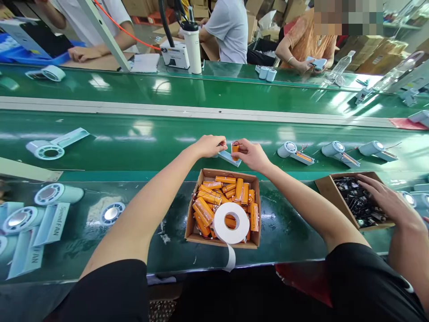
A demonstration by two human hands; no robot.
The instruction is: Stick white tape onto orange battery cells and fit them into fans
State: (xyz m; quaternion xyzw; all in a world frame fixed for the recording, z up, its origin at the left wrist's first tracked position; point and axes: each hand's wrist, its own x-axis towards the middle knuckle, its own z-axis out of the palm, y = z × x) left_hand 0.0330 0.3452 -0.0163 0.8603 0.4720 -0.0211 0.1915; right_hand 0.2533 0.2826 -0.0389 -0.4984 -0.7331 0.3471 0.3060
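The dark green bench (pixel 284 232) carries a cardboard box (pixel 231 173) of orange batteries (pixel 203 210), a carton (pixel 328 192) of small black parts (pixel 355 197) and several pale-blue fans (pixel 53 223), while spaced-out fan units (pixel 287 149) lie on the green belt (pixel 134 152) beyond.

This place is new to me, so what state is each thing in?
Left hand: fingers curled at pale-blue fan
Right hand: pinching orange battery
Centre cardboard box: open, filled with orange batteries
Tape roll: partly unwound, end hanging
Right cardboard box: open, holding dark parts
White tumbler: upright, lidded
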